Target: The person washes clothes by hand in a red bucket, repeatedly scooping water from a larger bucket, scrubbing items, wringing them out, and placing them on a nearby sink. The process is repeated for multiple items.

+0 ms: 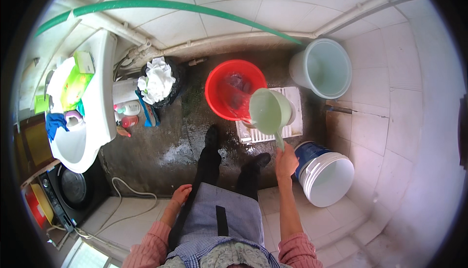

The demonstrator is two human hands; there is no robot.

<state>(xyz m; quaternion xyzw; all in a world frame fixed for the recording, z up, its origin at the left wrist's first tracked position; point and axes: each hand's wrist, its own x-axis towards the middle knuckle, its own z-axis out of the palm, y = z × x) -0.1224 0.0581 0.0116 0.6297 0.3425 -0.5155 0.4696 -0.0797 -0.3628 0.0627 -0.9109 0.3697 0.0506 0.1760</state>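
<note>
My right hand [286,161] grips the handle of a pale green plastic water ladle [270,111]. The ladle is tilted to the left, and water runs from its rim into a red plastic basin [236,89]. Something dark lies in the basin, under the splashing water; what it is cannot be told. Below and to the right of the basin is a white squat toilet pan [295,101] with a ribbed foot rest, partly hidden by the ladle. My left hand [181,193] is low at my left side, by the edge of the checked apron [219,209]; whether it holds the edge is unclear.
A translucent white bucket [327,69] stands back right; a white and blue bucket [329,180] is nearer. A green hose [175,5] crosses above. To the left are a washbasin [106,96], a bin with white paper [157,81], bottles [129,108] and a washing machine [73,187]. The dark floor is wet.
</note>
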